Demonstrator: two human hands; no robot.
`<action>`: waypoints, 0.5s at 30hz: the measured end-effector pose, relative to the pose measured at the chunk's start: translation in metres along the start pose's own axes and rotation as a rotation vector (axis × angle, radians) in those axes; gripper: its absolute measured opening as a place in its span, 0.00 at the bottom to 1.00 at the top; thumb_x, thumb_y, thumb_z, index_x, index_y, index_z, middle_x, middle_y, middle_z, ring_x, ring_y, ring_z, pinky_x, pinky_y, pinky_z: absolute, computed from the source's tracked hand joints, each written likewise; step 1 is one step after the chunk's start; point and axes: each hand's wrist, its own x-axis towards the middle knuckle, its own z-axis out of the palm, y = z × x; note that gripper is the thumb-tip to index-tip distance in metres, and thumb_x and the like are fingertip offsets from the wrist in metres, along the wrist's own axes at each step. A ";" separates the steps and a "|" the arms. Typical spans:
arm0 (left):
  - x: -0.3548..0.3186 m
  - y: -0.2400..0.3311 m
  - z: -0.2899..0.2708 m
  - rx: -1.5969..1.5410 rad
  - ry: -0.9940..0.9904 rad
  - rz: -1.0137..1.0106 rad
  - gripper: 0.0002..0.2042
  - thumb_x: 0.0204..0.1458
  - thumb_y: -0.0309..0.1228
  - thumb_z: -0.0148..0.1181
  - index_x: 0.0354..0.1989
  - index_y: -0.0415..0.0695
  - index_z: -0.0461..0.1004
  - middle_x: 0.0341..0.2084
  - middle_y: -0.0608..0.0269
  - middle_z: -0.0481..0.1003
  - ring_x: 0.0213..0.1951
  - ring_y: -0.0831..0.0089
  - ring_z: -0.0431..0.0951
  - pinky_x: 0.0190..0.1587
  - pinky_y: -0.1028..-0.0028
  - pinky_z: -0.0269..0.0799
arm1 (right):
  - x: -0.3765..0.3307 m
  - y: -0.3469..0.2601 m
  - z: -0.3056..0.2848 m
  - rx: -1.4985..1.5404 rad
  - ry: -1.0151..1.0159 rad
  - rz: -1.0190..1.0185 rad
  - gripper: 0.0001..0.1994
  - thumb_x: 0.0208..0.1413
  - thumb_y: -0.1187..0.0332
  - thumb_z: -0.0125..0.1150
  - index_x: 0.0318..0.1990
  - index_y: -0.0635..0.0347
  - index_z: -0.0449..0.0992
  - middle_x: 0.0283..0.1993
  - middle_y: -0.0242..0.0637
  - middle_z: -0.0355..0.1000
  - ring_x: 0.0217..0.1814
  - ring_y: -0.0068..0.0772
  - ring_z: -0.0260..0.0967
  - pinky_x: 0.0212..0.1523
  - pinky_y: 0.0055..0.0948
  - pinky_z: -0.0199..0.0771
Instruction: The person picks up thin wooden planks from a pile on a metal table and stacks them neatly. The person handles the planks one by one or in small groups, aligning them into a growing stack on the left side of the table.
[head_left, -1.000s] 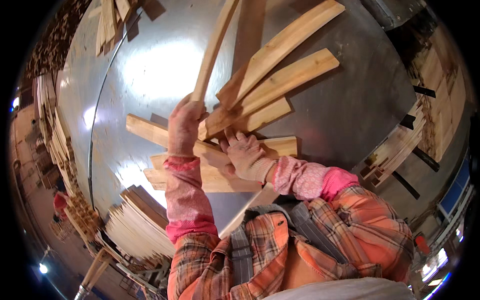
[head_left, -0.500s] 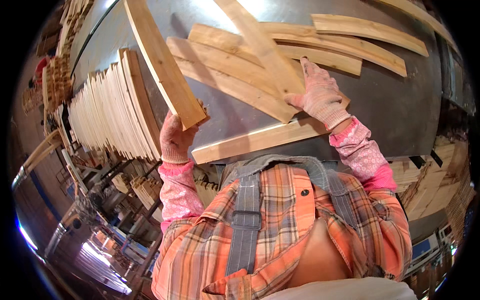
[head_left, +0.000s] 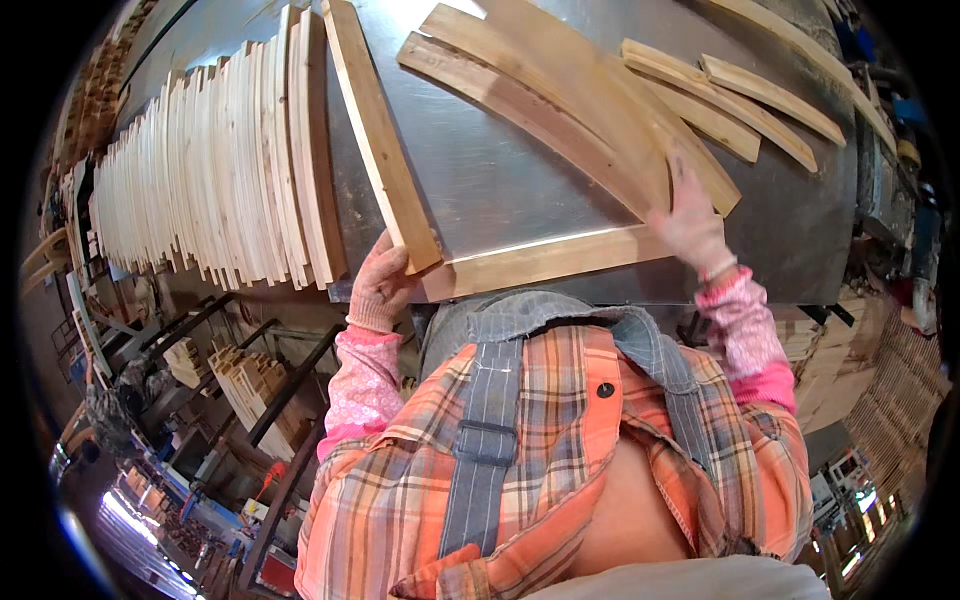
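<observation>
Currently my left hand (head_left: pixel 380 290) is closed around the near end of a curved wooden slat (head_left: pixel 378 140). The gloved fingers wrap the slat's lower corner, just beside the front edge of the metal table (head_left: pixel 500 180). This slat runs from my grip away across the table, tilted up on its long edge, and its far end reaches past the top of the picture. It stands just beside a row of slats (head_left: pixel 200 170) set upright on edge, which fills the left part of the table.

My right hand (head_left: pixel 690 220) lies flat and spread, fingers extended, palm down. It presses on the pile of curved slats (head_left: pixel 560 110) lying loose in the middle of the table. The hand grips nothing; it only rests on the wood. Its heel also touches the right end of a flat slat (head_left: pixel 540 262) that lies along the front edge of the table. The left end of that flat slat meets the slat in my left hand.

More short curved pieces (head_left: pixel 740 95) lie flat at the far right of the table, apart from both hands.

Below the table edge on the left, a stack of cut wood (head_left: pixel 245 385) sits on a dark metal rack (head_left: pixel 290 400). On the right side, below the table, more stacked wood (head_left: pixel 860 350) is visible. I wear pink sleeves and an orange plaid shirt (head_left: pixel 560 470) with grey straps.
</observation>
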 end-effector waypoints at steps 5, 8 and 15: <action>-0.018 0.033 -0.019 0.155 0.021 -0.080 0.29 0.60 0.31 0.56 0.70 0.37 0.62 0.60 0.56 0.74 0.60 0.63 0.76 0.64 0.62 0.70 | -0.058 -0.001 0.033 -0.495 -0.394 -0.052 0.45 0.43 0.73 0.71 0.72 0.56 0.57 0.68 0.47 0.63 0.71 0.50 0.62 0.67 0.45 0.65; -0.017 0.037 -0.023 0.205 -0.028 -0.051 0.31 0.58 0.31 0.59 0.71 0.37 0.62 0.61 0.57 0.73 0.60 0.65 0.75 0.65 0.65 0.69 | -0.061 -0.007 0.050 -0.578 -0.398 0.005 0.49 0.41 0.65 0.77 0.73 0.57 0.56 0.69 0.48 0.61 0.69 0.52 0.64 0.66 0.47 0.66; -0.031 0.051 -0.059 0.139 0.024 -0.045 0.32 0.56 0.28 0.59 0.71 0.37 0.63 0.57 0.58 0.75 0.55 0.71 0.75 0.57 0.72 0.72 | -0.053 -0.002 0.019 -0.615 -0.449 -0.095 0.50 0.40 0.60 0.78 0.72 0.63 0.56 0.57 0.49 0.71 0.62 0.53 0.69 0.62 0.47 0.69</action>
